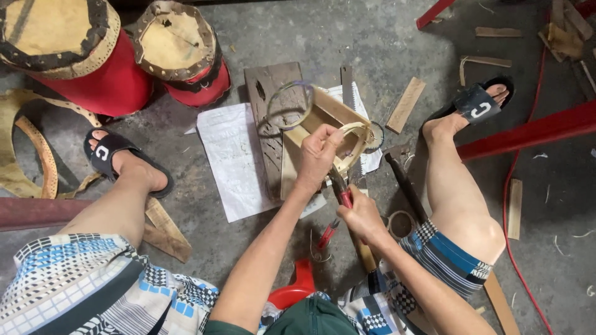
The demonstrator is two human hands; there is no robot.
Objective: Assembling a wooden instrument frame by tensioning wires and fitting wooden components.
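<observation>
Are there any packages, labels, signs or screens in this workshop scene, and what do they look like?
White woven sack: flat on the concrete floor under the wooden pieces, rectangular, faint grey print.
Mark on left sandal: white, on a black strap.
Mark on right sandal: white, on a black strap.
No signs or screens in view.

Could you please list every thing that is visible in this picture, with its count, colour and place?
drums: 2, red with tan tops, top left
strip: 1, pale, bent in a loop, in the left hand
pliers: 1, red handles, in the right hand
wire ring: 1, grey, over the board
board: 1, dark grey, centre floor
white sheet: 1, under the board
wood scraps: several, tan, right floor
tape roll: 1, brown, by the right knee
red cable: 1, right side
sandals: 2, black, on the feet
left hand: grips the strip
right hand: grips the pliers
</observation>
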